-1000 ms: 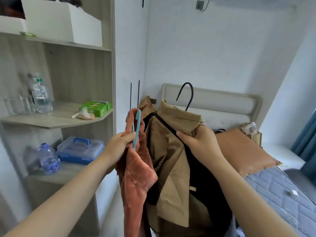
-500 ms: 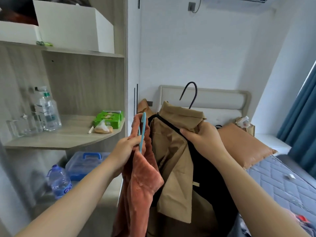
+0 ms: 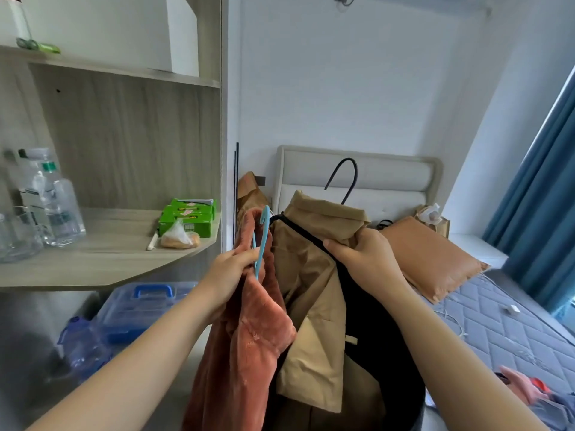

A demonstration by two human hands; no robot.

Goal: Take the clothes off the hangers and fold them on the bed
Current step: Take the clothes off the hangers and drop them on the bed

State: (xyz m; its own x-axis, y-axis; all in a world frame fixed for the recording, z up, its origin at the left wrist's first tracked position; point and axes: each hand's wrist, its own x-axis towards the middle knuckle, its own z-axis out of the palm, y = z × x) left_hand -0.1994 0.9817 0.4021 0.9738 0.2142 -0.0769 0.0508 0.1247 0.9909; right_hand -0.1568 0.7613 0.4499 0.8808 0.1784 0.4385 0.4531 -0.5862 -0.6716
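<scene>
My left hand (image 3: 231, 272) grips a fuzzy rust-coloured garment (image 3: 249, 343) at its top, together with the light blue hanger (image 3: 262, 237) it hangs on. Right beside it, my right hand (image 3: 364, 259) holds a tan jacket (image 3: 311, 290) by the collar and shoulder. That jacket hangs on a black hanger (image 3: 345, 178) whose hook sticks up above the collar. A black garment (image 3: 373, 353) hangs behind the jacket under my right arm. The bed (image 3: 504, 337) with its bare grey quilted mattress lies to the right.
Wooden shelves (image 3: 102, 259) on the left carry water bottles (image 3: 53, 197), a green box (image 3: 186, 217) and a bagged bun. A blue plastic case (image 3: 140, 306) sits lower. An orange pillow (image 3: 432, 259) leans at the headboard. More clothes (image 3: 535, 393) lie on the mattress; blue curtain (image 3: 547, 181) at right.
The view has swung left and down a little, bringing the shelves closer. Both hands keep the same hold on the hung garments.
</scene>
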